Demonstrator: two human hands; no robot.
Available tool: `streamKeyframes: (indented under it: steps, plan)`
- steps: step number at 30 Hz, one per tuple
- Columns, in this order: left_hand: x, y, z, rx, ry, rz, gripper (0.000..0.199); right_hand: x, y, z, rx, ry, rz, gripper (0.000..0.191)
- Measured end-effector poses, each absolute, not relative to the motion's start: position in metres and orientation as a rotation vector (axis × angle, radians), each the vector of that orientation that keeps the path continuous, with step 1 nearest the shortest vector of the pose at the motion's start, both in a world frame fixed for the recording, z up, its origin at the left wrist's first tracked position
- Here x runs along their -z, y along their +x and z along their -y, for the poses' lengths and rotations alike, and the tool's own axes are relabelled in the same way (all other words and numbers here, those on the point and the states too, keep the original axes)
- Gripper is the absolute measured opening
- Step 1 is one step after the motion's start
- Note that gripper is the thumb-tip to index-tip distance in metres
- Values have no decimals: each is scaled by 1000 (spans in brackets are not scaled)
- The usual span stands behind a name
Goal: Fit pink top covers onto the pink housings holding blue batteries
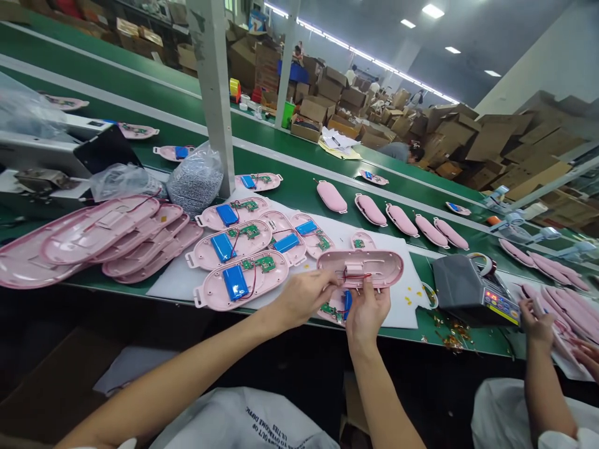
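My right hand (367,312) is closed round the lower edge of a pink plastic shell half (388,265), its hollow side turned toward me. Inside the shell, a small white part (354,268) and thin red and black wires (358,275) show. At the shell's left end, my left hand (304,298) pinches with its fingertips beside the wires; what lies between them is hidden. Partly behind my right hand is another shell half (331,312) with a green circuit board and a blue battery. Several similar shells with batteries (235,284) lie to the left.
Pink shell halves (116,231) are piled at the left, near a bag of small parts (195,174). A grey post (213,93) rises from the bench. Closed pink cases (369,209) line the green belt. On the right stand a tape dispenser (461,290) and a co-worker's hands (536,321).
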State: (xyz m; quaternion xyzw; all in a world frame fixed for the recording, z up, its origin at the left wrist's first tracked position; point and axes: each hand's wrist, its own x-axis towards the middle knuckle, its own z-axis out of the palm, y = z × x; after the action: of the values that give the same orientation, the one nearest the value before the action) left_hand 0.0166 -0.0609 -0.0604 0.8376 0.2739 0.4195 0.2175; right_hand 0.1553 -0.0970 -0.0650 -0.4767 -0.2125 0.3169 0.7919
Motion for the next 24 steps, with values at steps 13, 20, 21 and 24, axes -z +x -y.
streamKeyframes:
  steps: [13, 20, 21, 24]
  plan:
    - [94, 35, 41, -1272, 1379, -821, 31, 77, 174, 98, -735, -1174, 494, 47]
    - [84, 29, 24, -1124, 1475, -770, 32, 30, 210, 53, -214, -1480, 1844, 33]
    - [82, 29, 21, -1114, 1484, -777, 33, 26, 210, 44, -230, -1522, 1987, 26]
    - [79, 30, 9, -1113, 1515, -859, 37, 21, 207, 25, -236, -1648, 2090, 18]
